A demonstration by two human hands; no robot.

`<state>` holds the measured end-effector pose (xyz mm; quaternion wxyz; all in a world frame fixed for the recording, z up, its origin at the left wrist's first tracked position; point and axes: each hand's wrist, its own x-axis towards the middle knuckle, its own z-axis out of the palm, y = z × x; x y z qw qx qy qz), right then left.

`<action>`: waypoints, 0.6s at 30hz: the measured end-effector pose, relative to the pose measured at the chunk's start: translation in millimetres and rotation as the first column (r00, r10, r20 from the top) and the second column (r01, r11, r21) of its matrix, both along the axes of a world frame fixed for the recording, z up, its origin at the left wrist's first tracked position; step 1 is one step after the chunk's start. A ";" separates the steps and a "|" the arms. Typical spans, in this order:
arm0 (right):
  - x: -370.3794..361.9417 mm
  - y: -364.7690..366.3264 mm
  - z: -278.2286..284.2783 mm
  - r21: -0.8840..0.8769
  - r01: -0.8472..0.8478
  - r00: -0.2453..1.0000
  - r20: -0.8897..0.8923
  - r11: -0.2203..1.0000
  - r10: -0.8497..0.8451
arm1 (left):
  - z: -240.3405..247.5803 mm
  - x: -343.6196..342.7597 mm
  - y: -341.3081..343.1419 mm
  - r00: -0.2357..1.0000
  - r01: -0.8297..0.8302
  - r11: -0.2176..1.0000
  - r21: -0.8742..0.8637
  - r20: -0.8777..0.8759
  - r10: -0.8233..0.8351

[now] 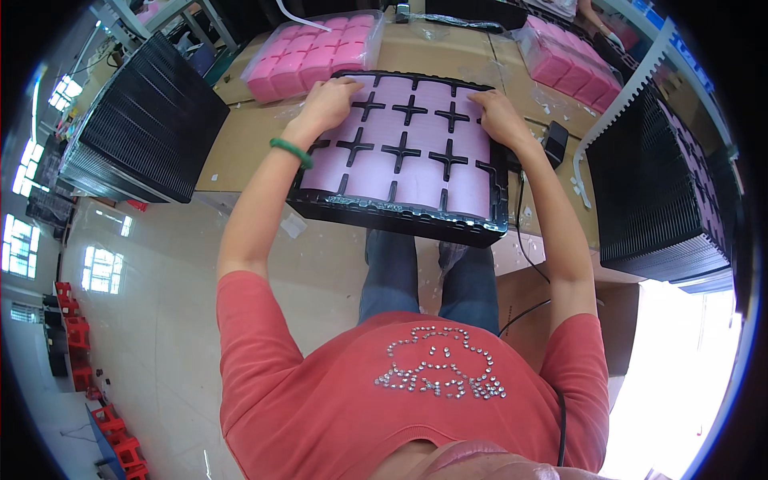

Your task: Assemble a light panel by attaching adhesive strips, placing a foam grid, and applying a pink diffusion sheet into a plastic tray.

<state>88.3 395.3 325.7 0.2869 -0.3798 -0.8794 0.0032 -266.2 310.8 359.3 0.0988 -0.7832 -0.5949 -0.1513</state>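
A black plastic tray (400,210) lies in front of me on the cardboard-covered bench, its near edge reaching past the bench's front. Pale lilac pieces (398,120) fill it in rows, with black cross-shaped dividers (400,152) showing between them. My left hand (326,106) is closed at the tray's far left corner, fingers bent over the rim. At the far right corner my right hand (501,118) is closed too, its fingertips at the rim and the lilac edge. Some fingers of both hands are hidden.
Tall stacks of black trays stand at left (144,120) and right (660,184). Clear-wrapped pink blocks (320,52) sit at the back, with another pink pack (564,64) at back right. A black adapter (554,144) and cable lie beside my right forearm. Another person's hand (612,38) shows beyond.
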 end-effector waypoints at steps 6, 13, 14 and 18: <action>-14.8 15.2 -5.1 -0.205 0.112 0.990 0.103 0.972 -0.092 | -4.0 0.9 21.0 0.967 -0.124 0.975 -0.186 -0.244 0.077; -15.9 -8.1 16.9 -0.099 0.095 0.984 0.162 0.991 -0.078 | 0.6 3.5 34.0 0.909 -0.269 0.959 -0.094 -0.354 0.220; -14.5 -11.6 17.6 -0.085 0.073 0.985 0.160 0.994 -0.059 | -0.8 5.6 33.9 0.908 -0.277 0.956 -0.094 -0.351 0.228; -8.2 -32.3 13.2 -0.103 0.016 0.994 0.109 0.995 -0.005 | -6.4 6.4 26.7 0.908 -0.296 0.950 -0.100 -0.339 0.247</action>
